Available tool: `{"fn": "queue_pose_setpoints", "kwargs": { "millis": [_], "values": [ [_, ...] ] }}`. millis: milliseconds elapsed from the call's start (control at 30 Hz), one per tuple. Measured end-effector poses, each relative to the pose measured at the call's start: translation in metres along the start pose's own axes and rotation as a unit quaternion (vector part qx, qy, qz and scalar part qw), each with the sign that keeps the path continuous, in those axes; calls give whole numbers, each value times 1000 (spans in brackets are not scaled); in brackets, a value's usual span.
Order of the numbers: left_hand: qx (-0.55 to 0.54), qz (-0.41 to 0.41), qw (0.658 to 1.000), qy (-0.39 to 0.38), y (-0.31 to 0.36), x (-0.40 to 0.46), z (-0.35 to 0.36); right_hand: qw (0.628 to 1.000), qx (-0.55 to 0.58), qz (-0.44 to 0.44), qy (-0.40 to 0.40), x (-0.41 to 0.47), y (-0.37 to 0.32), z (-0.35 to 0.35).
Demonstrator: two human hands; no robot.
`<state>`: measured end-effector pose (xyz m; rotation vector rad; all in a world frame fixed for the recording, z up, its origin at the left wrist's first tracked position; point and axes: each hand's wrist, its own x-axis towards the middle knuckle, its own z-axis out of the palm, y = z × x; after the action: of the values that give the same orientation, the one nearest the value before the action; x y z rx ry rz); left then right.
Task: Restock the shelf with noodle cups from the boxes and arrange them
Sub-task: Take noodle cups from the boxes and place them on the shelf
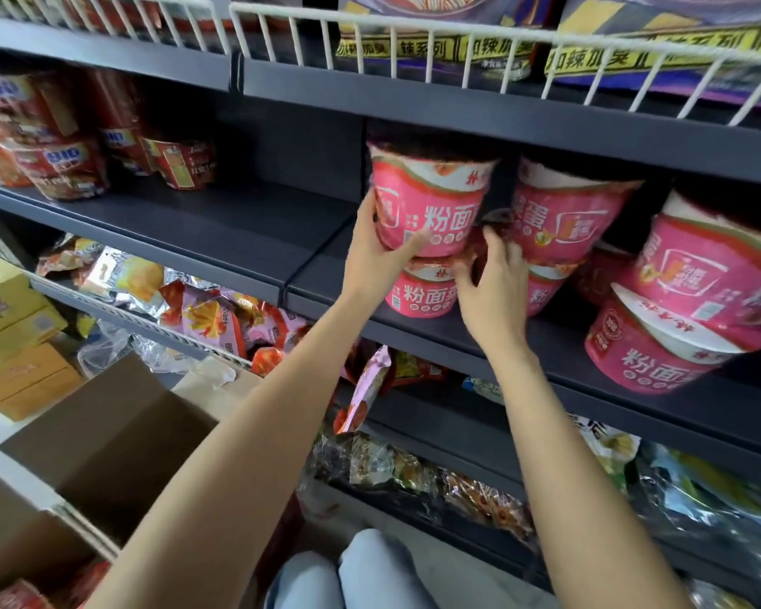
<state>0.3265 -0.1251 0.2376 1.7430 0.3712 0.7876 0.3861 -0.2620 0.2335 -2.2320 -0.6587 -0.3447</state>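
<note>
Pink noodle cups stand in stacks of two on the dark middle shelf (238,226). My left hand (378,252) grips the left side of the upper pink cup (431,204), which sits on a lower pink cup (418,296). My right hand (488,287) is at the gap to the right of that stack, fingers and thumb curled round a blurred dark red thing (475,250); I cannot tell what it is. A second stack (567,213) and a tilted third stack (712,274) stand further right.
Red noodle cups (71,164) sit at the shelf's left end, with bare shelf between them and the pink stacks. An open cardboard box (119,432) lies on the floor below left. Snack bags (212,309) fill the lower shelves. A white wire rail (414,41) fronts the shelf above.
</note>
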Motion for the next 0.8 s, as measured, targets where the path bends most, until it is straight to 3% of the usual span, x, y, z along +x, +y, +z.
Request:
{"fn": "queue_pose_setpoints", "kwargs": {
  "millis": [100,200,300,367,433,533,667,800],
  "values": [
    [37,17,999,-14,-17,-10,0,998,36,-44,-25,-11,7,7],
    [168,80,982,7,-35,-9,-1,990,102,-31,-96,2,8,14],
    [198,74,976,44,-43,0,1,983,115,-11,-143,23,5,18],
    [217,81,970,79,-48,5,2,994,67,-16,-82,20,4,21],
    [249,106,957,108,-51,12,5,993,-19,-114,-12,7,5,28],
    [279,127,947,97,-46,29,12,963,-148,-218,-58,5,15,48],
    [195,31,979,-55,-44,44,6,945,-260,-158,-117,39,14,62],
    [208,5,976,-60,-53,16,-25,936,-302,-102,-153,59,9,72]
  ]
}}
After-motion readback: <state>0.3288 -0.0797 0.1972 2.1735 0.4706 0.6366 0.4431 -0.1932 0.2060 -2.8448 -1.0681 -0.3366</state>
